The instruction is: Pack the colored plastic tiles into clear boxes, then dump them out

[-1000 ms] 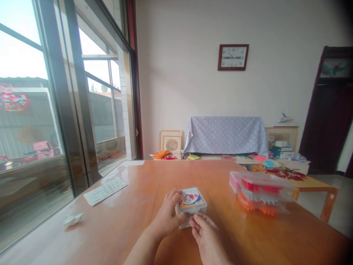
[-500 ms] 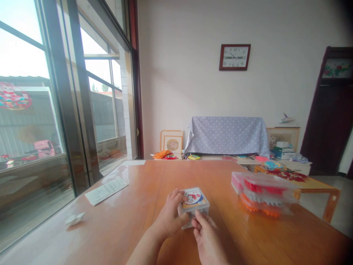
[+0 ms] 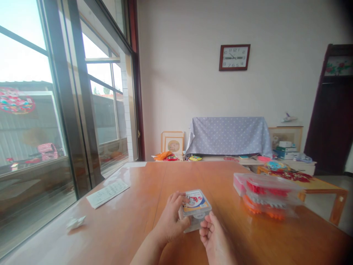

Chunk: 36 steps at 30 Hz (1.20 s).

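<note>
So the right hand [image 3: 216, 235] has slid away from the middle of the front of the little clear plastic box [image 3: 197, 211], where it was a second ago, and now it's over by the box's right front corner, so the pale tab [image 3: 199, 216] on the front is way easier to see. Left hand [image 3: 168, 217] hasn't really changed: it's partly open and wrapped around the left side, fingers over the lid and its printed label [image 3: 197, 200], thumb on the front, so it's got hold of the box. The right one is curled mostly closed with the thumb near the forefinger; can't tell whether it's touching the corner or pinching anything. The box itself is sitting on the shiny brown table [image 3: 138, 213], near edge, between the two hands. Off to the left there's a printed sheet [image 3: 108, 193] and a crumpled white scrap [image 3: 75, 222], and to the right, well apart from the hands, some clear plastic packaging [image 3: 266, 195] with red, grey and orange stuff in it, kinda blurry. Behind all that there's a polka-dot cloth [image 3: 228, 136] and a wall clock [image 3: 234, 57].
</note>
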Motion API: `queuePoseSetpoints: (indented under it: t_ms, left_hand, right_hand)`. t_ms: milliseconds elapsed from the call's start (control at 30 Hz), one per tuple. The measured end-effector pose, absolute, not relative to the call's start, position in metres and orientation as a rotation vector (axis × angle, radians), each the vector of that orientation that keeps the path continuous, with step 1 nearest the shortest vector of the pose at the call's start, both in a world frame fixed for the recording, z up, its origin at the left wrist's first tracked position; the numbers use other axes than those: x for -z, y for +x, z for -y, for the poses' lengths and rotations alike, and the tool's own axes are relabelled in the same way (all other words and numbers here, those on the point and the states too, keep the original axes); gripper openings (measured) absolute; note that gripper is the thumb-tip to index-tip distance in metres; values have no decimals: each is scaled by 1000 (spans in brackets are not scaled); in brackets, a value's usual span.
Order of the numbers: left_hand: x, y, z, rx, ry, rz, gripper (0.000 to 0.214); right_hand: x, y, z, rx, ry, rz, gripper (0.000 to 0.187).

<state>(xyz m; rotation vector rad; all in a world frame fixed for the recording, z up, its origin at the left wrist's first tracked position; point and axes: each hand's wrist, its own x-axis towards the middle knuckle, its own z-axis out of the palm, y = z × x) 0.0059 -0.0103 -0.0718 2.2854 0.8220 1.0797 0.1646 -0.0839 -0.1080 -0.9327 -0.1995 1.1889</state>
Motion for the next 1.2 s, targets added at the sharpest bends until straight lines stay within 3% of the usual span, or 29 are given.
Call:
queuePoseSetpoints:
  t_ms: [367,667,867,1000,1100,1200]
  left_hand:
    - [67,10,3,-1316,1986,-913,30]
    - [65,11,-11,-1467,1532,-1021,45]
    - [68,4,-20,-1471,1340,-1092,50]
    - [77,4,-25,-1425,1284,-1076,51]
    - [81,5,-28,-1405,1242,-1077,54]
    - [82,4,-30,-1378,1194,-1086,60]
  right_hand:
    - [114,182,73,-1098,-1056,286,49]
    - [106,185,61,-974,-1289,660,59]
    - [112,191,45,-443,-1442,1041,56]
    - [104,185,51,-177,-1560,1375,75]
    - [95,179,54,-199,-1630,1588,95]
    - [92,177,49,-262,-1650,1668,102]
